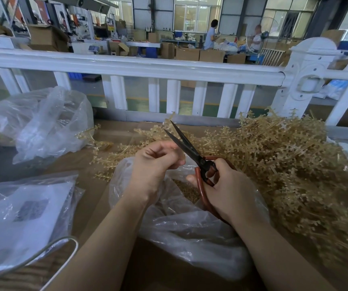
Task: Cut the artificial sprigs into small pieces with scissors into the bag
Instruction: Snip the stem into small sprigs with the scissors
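Cardboard worktop [110, 198]: three plastic bags, one sprig heap [284, 160]. Right hand [229, 190] grips open-bladed scissors [190, 150]; left hand [154, 164] curled, contents unclear.

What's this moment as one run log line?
right hand: holds scissors, blades open | left hand: curled, contents unclear | bag: below

A white railing [148, 68] crosses the view. Behind it lies a workshop floor [139, 95] with cardboard boxes [211, 55]. Daylight enters through tall windows [196, 15].

The bag [190, 223] is made of thin, glossy clear plastic. Dark matt metal blades are seen on the scissors [186, 147]. The sprigs [284, 156] are moulded in tan plastic.
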`<state>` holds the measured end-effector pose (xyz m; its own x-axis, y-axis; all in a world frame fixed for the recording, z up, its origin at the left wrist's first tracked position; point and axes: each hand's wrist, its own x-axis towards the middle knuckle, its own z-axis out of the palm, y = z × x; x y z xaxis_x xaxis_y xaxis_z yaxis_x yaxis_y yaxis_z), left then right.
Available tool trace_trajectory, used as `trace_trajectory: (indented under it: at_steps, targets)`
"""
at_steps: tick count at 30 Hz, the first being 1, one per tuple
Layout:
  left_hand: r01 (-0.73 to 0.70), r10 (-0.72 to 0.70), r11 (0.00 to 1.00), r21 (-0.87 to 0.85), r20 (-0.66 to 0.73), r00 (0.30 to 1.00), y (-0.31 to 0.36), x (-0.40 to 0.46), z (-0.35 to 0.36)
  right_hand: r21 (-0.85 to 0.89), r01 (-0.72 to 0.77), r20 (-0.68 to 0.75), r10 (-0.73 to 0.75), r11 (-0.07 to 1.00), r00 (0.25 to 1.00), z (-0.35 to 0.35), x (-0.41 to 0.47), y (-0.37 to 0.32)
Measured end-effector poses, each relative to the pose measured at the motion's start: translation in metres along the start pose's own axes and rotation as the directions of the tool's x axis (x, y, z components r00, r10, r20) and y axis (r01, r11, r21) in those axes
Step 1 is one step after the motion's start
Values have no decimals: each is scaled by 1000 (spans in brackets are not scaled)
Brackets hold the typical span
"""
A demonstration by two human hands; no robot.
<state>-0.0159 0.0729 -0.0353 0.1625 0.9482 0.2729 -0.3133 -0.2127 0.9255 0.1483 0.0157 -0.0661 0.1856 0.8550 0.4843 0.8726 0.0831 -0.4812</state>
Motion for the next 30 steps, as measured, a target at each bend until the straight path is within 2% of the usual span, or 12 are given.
trace_trajectory:
  at_steps: [11,30]
  targets:
    - [-78,79,997,-11,44,996,-4,0,-1,-75,-39,-75,33,996,997,4,1,4]
    - [-51,56,994,-98,50,997,-6,2,0,-22,23,-125,-26,999,992,-1,0,-1]
